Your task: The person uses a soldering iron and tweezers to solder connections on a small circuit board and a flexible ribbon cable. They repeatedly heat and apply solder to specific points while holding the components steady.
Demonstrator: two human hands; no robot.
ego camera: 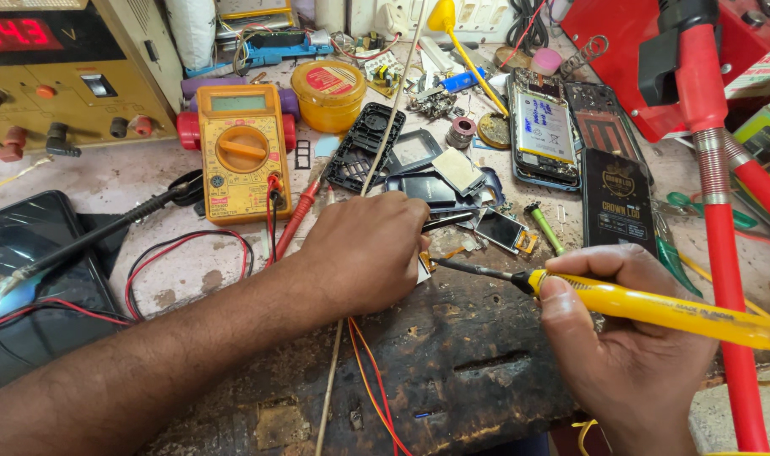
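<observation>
Two hands busy: right hand [630, 338] grips yellow soldering iron [655, 308]; left hand [368, 249] pins small part.

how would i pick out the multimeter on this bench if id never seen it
Start at the big beige power supply with the red digit display in the far left corner. Just right of it lies the multimeter, flat on the bench beyond the left hand. It is the only yellow box with a round orange dial and a grey screen, unlike the round yellow tin beside it.

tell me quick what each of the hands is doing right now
Left hand: closed, pinching tweezers over a small part hidden under it.
Right hand: closed on a yellow soldering iron.
</observation>
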